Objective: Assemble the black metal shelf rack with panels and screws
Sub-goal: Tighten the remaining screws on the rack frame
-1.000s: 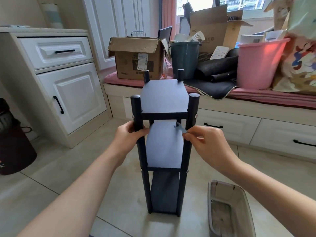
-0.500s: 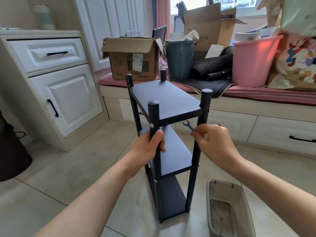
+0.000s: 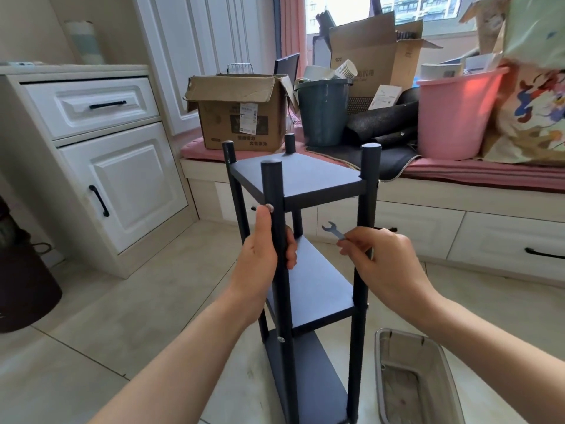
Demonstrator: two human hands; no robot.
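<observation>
While the black shelf rack [image 3: 308, 240] stands upright on the tiled floor [image 3: 128, 307] in front of the person, it looks close to finished: four posts rise at the corners and three dark panels sit between them, a top one [image 3: 302, 179], a middle one [image 3: 318, 286] and a bottom one [image 3: 308, 377]. The left hand [image 3: 263, 255] wraps its fingers round the nearest post [image 3: 276, 234], with the thumb lying up along it and its tip just under a silver screw head [image 3: 269, 206] at the level of the top panel. The right hand [image 3: 388, 261] pinches a small flat wrench [image 3: 334, 231] by its lower end, the open jaw of the tool pointing up and left, held in the air between the two near posts and touching neither. Another screw head [image 3: 281, 339] shows lower on the same post, and one more on the right post near the middle panel, so the fixings seem to be in place. What is likely left is tightening or checking the screws one by one; whether any are loose cannot be told from this view. A clear plastic bin [image 3: 412, 381] sits on the floor just right of the rack
</observation>
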